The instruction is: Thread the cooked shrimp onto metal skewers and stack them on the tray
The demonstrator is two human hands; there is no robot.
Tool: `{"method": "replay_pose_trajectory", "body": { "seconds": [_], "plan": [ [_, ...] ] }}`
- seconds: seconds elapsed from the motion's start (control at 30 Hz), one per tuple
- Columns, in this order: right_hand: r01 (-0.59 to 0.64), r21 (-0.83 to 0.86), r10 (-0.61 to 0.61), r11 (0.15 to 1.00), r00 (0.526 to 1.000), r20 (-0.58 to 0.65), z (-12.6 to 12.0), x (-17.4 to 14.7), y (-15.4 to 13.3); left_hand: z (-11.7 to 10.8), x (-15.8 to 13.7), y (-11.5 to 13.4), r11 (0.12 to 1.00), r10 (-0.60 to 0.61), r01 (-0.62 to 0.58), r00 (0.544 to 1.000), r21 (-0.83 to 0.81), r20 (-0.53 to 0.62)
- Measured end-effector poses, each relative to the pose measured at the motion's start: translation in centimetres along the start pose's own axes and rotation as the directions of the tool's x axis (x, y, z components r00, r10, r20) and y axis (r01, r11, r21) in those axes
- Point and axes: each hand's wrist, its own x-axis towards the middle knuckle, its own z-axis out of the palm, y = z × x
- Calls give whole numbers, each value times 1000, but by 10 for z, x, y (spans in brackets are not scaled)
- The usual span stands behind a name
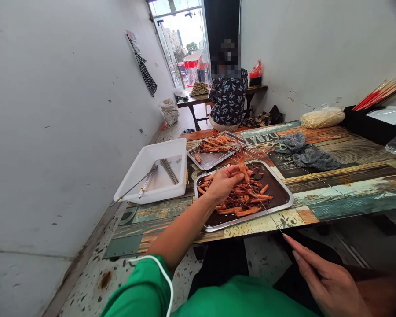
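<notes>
The left hand (227,179), frame centre, pinches a reddish food piece (243,166) above the metal tray (280,193), presumably so drips fall inside. The right hand (330,279), lower right, holds a thin skewer (267,211) in a narrow fingertip pinch, apparently for alignment with the piece. The left forearm (185,226) slopes up from lower left; the right fingers (306,252) point upper-left.
</notes>
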Motion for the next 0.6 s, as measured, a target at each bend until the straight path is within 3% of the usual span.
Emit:
{"method": "replay_pose_trajectory", "body": {
  "seconds": [0.23, 0.6],
  "plan": [
    [27, -25, -27, 999, 1000, -12, -1, 0, 0, -1, 0, -4, 999, 43, -44, 998, 24, 35],
    [8, -72, -13, 997, 998, -62, 6, 1, -3, 3, -1, -7, 999, 48, -47, 999, 27, -23]
  ]
}}
